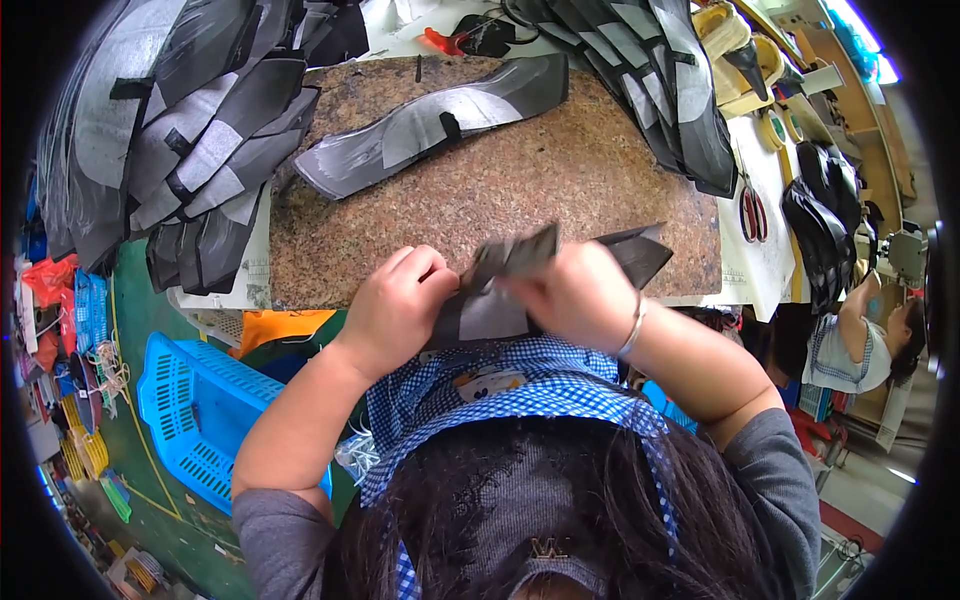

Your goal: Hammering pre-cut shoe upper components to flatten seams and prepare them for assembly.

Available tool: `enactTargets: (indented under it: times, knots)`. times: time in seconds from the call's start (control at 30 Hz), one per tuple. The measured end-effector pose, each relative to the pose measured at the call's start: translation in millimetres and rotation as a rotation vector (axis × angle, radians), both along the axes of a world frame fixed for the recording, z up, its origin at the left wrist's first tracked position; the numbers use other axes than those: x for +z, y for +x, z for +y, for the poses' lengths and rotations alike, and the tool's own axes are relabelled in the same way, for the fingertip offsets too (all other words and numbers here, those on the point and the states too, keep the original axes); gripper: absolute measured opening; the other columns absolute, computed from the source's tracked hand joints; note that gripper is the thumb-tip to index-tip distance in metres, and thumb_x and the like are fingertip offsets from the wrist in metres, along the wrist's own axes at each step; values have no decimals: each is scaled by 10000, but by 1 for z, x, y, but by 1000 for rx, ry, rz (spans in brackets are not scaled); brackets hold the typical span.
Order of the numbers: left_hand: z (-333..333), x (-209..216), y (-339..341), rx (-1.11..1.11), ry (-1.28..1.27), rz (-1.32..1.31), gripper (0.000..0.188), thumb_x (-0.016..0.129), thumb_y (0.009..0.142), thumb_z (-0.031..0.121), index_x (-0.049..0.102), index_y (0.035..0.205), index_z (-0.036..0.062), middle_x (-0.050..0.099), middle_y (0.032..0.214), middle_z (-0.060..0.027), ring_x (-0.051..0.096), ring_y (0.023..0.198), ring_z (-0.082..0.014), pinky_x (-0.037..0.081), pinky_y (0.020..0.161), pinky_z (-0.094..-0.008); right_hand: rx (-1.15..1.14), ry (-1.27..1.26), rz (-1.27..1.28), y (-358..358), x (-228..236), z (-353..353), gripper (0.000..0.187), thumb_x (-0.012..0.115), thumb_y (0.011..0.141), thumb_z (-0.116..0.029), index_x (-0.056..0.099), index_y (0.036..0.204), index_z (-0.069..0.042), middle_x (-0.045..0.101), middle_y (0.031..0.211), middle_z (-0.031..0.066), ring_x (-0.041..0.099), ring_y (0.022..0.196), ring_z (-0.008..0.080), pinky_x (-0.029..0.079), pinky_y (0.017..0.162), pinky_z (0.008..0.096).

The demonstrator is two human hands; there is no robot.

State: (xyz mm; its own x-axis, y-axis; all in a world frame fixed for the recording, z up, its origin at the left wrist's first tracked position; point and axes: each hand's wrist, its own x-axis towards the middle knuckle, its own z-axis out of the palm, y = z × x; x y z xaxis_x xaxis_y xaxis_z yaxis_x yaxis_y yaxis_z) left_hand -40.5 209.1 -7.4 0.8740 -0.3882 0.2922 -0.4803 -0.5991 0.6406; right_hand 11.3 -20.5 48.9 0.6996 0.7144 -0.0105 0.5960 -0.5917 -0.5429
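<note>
Close to my body, at the near edge of a speckled brown stone slab [330, 240], is a black leather-like panel [493, 316] with a grey backing patch. My left hand [402, 298] grips its left side, fingers curled. My right hand [588, 298], partly smeared by motion, is closed on a raised dark part of it between the two hands. The panel's right end sticks out past the right wrist. Farther off, a similar curved panel [430, 135] with a small black tab lies flat on the slab.
Overlapping black-and-grey panels are piled at the left [215, 130] and far right [655, 90]. Red-handled scissors [752, 212] lie right of the slab. A blue plastic basket [215, 410] stands on the green floor at lower left. Another person [850, 345] sits at the right.
</note>
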Motion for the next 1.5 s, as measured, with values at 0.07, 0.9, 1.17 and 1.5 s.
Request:
enactTargets:
  times: [0.07, 0.9, 1.17, 1.5]
  knots:
    - [-20, -1, 4, 52, -59, -28, 99, 662, 807, 23, 599, 881, 43, 579, 905, -111, 596, 840, -319, 511, 705, -414, -222, -29, -89, 17, -4, -16, 263, 698, 875, -250, 590, 879, -10, 641, 728, 198, 661, 633, 362, 523, 531, 436]
    - [-28, 12, 9, 102, 144, 72, 177, 661, 814, 142, 664, 987, 103, 606, 972, -34, 590, 971, -237, 414, 919, -458, -62, -29, -11, 18, -2, -36, 268, 660, 837, -175, 512, 1014, -39, 626, 662, 174, 642, 601, 393, 500, 531, 476]
    - [-42, 12, -10, 95, 438, -227, 196, 611, 853, 122, 638, 1034, 52, 601, 1006, -47, 592, 974, -246, 407, 938, -494, -112, -65, 18, 7, 0, -26, 254, 649, 806, -120, 497, 994, -45, 625, 682, 175, 648, 618, 385, 498, 533, 483]
    - [-32, 2, -10, 349, 222, -140, 317, 805, 722, 295, 677, 963, 133, 618, 930, -10, 581, 928, -252, 408, 834, -428, 5, -209, 78, 9, 12, -9, 306, 653, 891, -254, 518, 1021, -12, 617, 641, 194, 643, 615, 407, 500, 545, 503]
